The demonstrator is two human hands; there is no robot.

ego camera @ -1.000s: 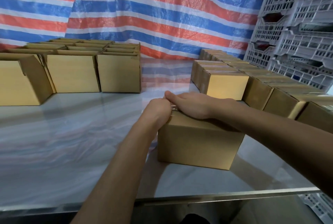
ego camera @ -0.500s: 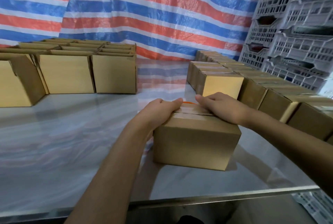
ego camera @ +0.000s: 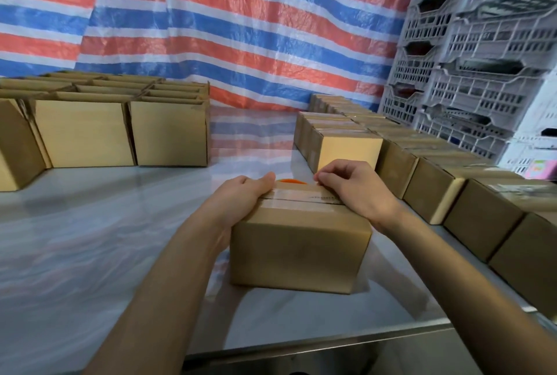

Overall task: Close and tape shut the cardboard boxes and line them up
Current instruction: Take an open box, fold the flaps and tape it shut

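A closed cardboard box stands near the front of the table, with a strip of clear tape along its top seam. My left hand grips the box's top left edge, thumb on top and fingers down the side. At the far right end of the top lies my right hand, its curled fingertips pinching the tape at the far edge. Just behind the box peeks an orange object, mostly hidden.
Taped boxes stand in rows along the right side, one just behind the box I hold. Open boxes stand at the back left. Grey plastic crates are stacked at the right. The table's metal edge runs close in front.
My right hand slid from the left end of the box top to the right end, leaving tape along the seam. Its fingers have curled. My left hand stayed on the left edge.
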